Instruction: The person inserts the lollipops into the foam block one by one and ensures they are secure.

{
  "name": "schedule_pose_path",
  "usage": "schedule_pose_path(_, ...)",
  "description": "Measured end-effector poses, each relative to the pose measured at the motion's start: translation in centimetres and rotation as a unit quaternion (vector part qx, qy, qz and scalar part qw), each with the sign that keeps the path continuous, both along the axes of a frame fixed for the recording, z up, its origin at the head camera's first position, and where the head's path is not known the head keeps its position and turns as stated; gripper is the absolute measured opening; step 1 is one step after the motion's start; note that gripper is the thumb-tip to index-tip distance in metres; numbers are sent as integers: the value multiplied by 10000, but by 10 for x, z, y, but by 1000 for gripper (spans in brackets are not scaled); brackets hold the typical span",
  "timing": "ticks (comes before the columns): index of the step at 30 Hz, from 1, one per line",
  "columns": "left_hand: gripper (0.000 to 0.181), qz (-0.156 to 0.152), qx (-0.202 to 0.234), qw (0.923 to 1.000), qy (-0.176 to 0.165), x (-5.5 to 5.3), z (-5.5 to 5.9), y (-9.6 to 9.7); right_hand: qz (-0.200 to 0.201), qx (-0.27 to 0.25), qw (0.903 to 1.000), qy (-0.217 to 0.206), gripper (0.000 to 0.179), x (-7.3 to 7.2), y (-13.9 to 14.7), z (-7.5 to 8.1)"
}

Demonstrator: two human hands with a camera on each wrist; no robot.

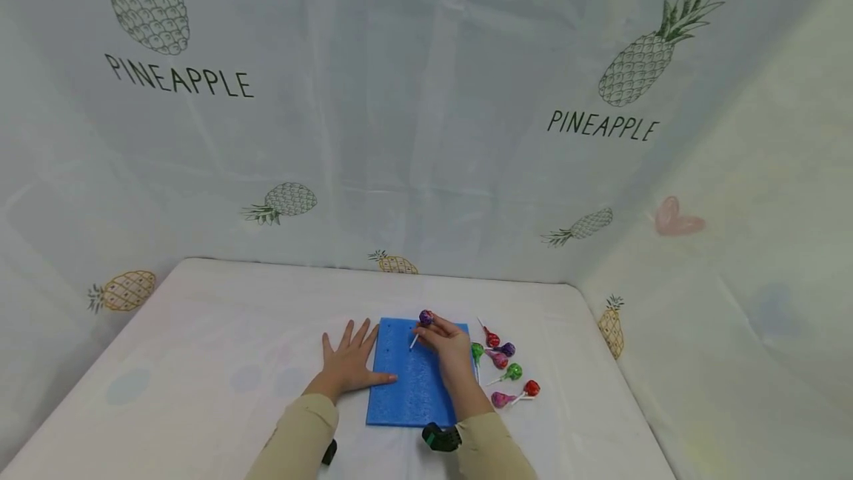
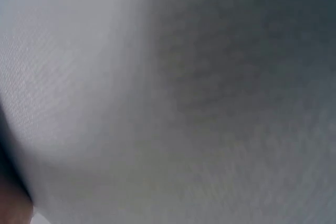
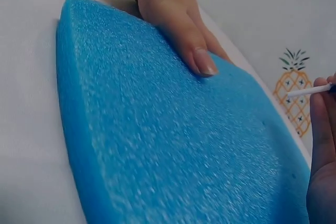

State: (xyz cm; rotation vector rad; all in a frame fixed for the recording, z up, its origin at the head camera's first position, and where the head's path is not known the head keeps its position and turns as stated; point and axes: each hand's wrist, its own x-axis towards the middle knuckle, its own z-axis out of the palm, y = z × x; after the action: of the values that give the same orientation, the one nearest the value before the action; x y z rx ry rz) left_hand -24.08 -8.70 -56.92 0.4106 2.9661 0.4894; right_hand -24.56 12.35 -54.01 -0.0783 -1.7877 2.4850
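A blue foam board [image 1: 406, 395] lies on the white-covered table, with a few small dark holes near its far left side. My left hand [image 1: 349, 367] rests with fingers spread on the table beside it, thumb lying on the board's left edge. Above the board's far half, my right hand [image 1: 449, 350] pinches a purple-wrapped lollipop [image 1: 426, 317], its white stick slanting down toward the foam. In the right wrist view, the left thumb [image 3: 202, 59] lies on the foam and the lollipop's stick [image 3: 307, 92] shows at the right edge. Whether the stick touches the foam I cannot tell.
Several wrapped lollipops lie loosely right of the board, among them a green one [image 1: 514, 372], a red one [image 1: 492, 339] and a pink one [image 1: 501, 399]. A pineapple-print cloth [image 1: 426, 132] hangs behind the table. Blurred pale cloth [image 2: 94, 77] fills most of the left wrist view.
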Motion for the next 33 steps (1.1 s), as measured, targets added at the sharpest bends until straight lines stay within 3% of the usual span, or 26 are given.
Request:
schedule_pose_path(4,120,-26,4,10000,-39,0,3,0,-66,-199,9996,-168,39,-6,-5,-4)
schedule_pose_path(12,119,25,-105,9999,-85,0,6,2,-226,302,9989,-274,39,-13,-18,3)
schedule_pose_path(16,118,5,-82,9999,-123,1,6,2,-122,187,9994,-247,34,-17,-25,4)
schedule_pose_path(25,120,62,-213,9997,-45,-3,-4,2,140,154,9993,-308,35,-28,-38,0)
schedule_pose_path(33,119,21,-43,9999,-165,0,8,1,44,183,9998,-4,37,-34,-46,-3)
